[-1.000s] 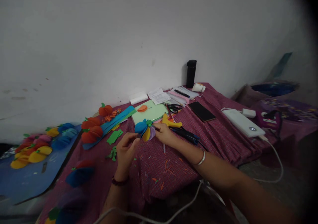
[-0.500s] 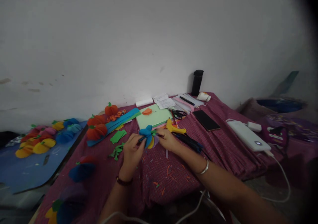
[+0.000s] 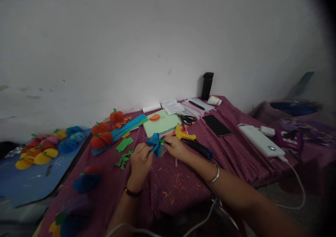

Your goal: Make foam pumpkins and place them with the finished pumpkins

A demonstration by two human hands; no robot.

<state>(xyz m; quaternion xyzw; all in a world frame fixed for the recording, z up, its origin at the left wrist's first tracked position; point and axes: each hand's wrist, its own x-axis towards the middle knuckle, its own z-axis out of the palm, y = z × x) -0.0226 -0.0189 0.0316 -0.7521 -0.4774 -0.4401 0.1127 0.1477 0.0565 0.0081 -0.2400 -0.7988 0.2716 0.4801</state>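
Both hands meet over the maroon cloth of the table. My left hand and my right hand both pinch a small blue paper ball with yellow and purple segments and a green leaf on top. The ball is held just above the cloth between the two hands. My right wrist wears a silver bangle, my left a dark band. A yellow glue gun lies just behind my right hand.
Orange paper pumpkins and blue strips lie at the left; more coloured balls sit on a blue sheet. Behind are a green pad, scissors, phone, black flask, and a white power bank with cable.
My left hand has moved up from below and closed on the paper ball, which my right hand held alone before. The view has shifted slightly.
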